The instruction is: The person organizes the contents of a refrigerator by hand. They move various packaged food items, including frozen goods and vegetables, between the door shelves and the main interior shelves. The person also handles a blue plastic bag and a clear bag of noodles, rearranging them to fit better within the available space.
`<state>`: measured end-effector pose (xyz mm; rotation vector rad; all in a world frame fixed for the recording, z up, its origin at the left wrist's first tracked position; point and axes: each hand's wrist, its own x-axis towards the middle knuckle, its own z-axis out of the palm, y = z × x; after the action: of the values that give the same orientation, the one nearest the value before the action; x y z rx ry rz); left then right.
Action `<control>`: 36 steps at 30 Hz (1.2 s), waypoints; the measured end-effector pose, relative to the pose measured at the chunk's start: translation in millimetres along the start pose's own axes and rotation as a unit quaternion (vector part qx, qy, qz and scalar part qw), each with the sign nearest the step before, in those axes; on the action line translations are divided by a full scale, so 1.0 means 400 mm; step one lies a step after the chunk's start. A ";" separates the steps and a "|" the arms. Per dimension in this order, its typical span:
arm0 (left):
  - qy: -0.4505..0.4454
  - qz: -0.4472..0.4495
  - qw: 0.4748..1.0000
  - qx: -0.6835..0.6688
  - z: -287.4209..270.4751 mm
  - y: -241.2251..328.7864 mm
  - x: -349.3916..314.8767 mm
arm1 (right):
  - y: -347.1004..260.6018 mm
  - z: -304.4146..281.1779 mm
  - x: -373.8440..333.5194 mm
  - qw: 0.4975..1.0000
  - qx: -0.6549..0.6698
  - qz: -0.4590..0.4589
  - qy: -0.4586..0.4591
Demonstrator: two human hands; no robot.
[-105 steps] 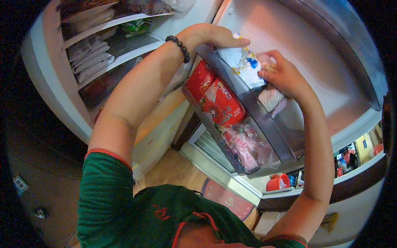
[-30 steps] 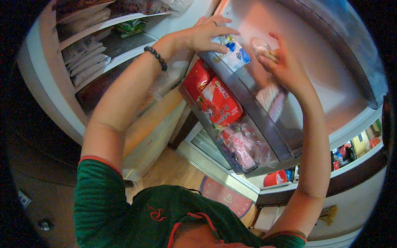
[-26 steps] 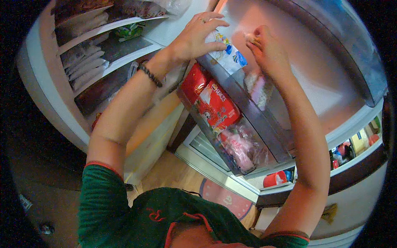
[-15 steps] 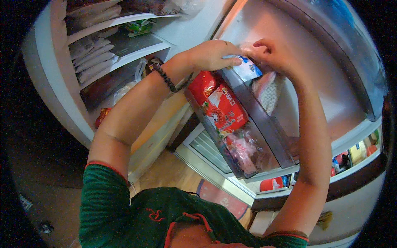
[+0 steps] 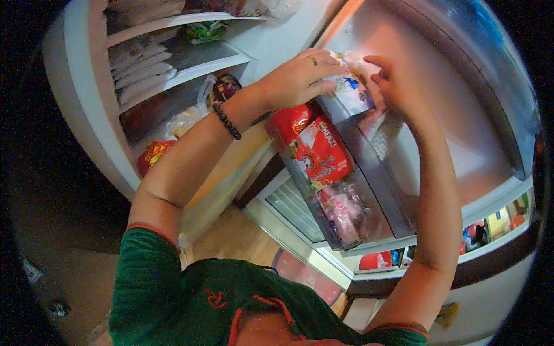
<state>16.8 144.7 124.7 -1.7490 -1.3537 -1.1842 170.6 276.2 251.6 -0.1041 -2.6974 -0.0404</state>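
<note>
My left hand (image 5: 306, 78), a ring on one finger, is at the left edge of a white and blue packet (image 5: 355, 95), its thumb and fingers closed on that edge. The packet sits at the top of a clear door bin (image 5: 381, 190) in an open refrigerator door. My right hand (image 5: 397, 86) is just right of the packet, index finger and thumb apart, nothing visible between them; its other fingers are partly hidden. A pale, bumpy packet with a pink edge (image 5: 378, 135) lies in the bin below the right hand.
The bin's front section holds a red packet (image 5: 323, 153) and a clear bag with pink contents (image 5: 343, 210). To the left, freezer shelves (image 5: 196, 72) carry flat packets and bags. A second door bin (image 5: 450, 46) curves along the right. Below lie a wooden floor and a pink mat (image 5: 309, 277).
The white and blue packet has shifted and shows more of its face. My right hand's index finger is now straighter. The whole view has moved slightly.
</note>
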 end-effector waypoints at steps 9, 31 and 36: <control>0.168 -0.116 0.979 0.004 -0.233 0.054 -0.116 | -0.067 -0.061 -0.121 0.998 -0.010 0.040 -0.054; -0.269 -0.515 0.746 0.325 -0.111 -0.058 -0.451 | -0.184 0.387 -0.479 0.959 0.273 0.001 -0.081; -0.033 -0.596 0.793 0.123 -0.175 -0.156 -0.510 | -0.178 0.403 -0.470 0.953 0.295 0.019 -0.060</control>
<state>-76.9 19.4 -36.4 -0.6010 -2.6486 -1.3954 265.7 199.9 24.4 0.0270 -2.7015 0.7989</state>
